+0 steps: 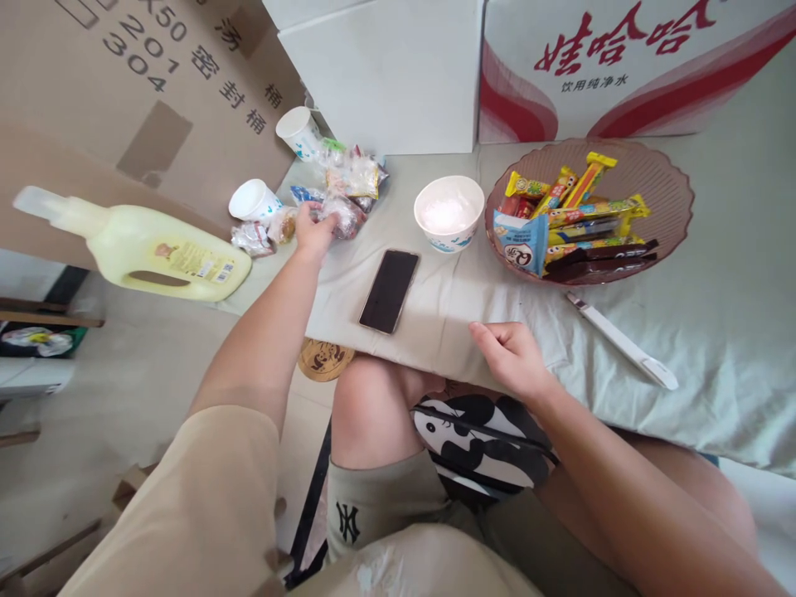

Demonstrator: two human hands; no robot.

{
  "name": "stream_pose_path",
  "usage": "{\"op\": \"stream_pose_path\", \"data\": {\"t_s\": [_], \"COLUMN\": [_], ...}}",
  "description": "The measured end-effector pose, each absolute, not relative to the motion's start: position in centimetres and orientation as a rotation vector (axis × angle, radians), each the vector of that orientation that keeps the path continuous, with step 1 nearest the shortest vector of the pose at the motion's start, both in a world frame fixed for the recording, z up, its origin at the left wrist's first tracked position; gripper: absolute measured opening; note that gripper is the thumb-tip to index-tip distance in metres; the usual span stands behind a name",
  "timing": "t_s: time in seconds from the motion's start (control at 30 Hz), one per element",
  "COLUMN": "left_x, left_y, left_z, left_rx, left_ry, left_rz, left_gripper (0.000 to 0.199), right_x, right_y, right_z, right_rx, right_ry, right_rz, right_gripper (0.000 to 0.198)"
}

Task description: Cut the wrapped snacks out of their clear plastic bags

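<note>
Wrapped packets (354, 178) lie in a pile toward the back left of the tabletop (734, 274), in front of a white box (385, 75).

Left hand (316, 236): my thumb and fingers are set narrowly against a clear-wrapped packet (348, 220) at the near side of the pile; I cannot tell whether they grip it. Right hand (513, 356): curled in near the front edge, nothing visible in it.

Current step, as I judge it: taking hold of one packet. Next move calls for closing my fingertips squarely; loose film may slip.

Count: two paper cups (272, 201) beside the pile; one paper bowl (448, 242); one phone (390, 290), lying flat; one yellow bottle (167, 253); one slim white implement (622, 340); one scalloped tray (675, 195). The tray holds one blue packet (513, 240) and several yellow-wrapped sticks (590, 178); overlap prevents an exact count of these, and of the pile.
</note>
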State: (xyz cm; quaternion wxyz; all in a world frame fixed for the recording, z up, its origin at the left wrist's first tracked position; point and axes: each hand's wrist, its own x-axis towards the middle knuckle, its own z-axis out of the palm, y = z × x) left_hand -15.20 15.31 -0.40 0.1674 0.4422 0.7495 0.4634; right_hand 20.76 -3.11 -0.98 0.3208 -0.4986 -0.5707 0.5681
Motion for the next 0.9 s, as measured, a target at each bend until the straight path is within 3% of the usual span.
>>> {"op": "stream_pose_path", "data": {"t_s": [0.3, 0.5, 0.6, 0.9], "left_x": [-8.5, 2.6, 7.0, 7.1], "left_y": [6.8, 2.8, 2.2, 2.1], "left_z": [3.3, 1.2, -0.8, -0.9], "left_rx": [1.088, 1.219, 1.343, 1.487], "left_ry": [1.671, 1.275, 1.169, 0.986], "left_rz": [1.398, 1.301, 1.202, 1.015], "left_gripper": [0.046, 0.050, 0.047, 0.043], "right_x": [22.3, 23.6, 24.2, 25.6], "right_y": [-4.3, -4.0, -3.4, -2.9], "right_z": [-0.8, -1.7, -2.4, -2.6], "right_rx": [-1.312, -1.313, -1.246, -1.273], "right_ry": [-1.469, -1.243, -1.096, -1.167], "right_rz": [1.424, 1.314, 1.276, 1.270], "right_gripper": [0.061, 0.030, 0.048, 0.054]}}
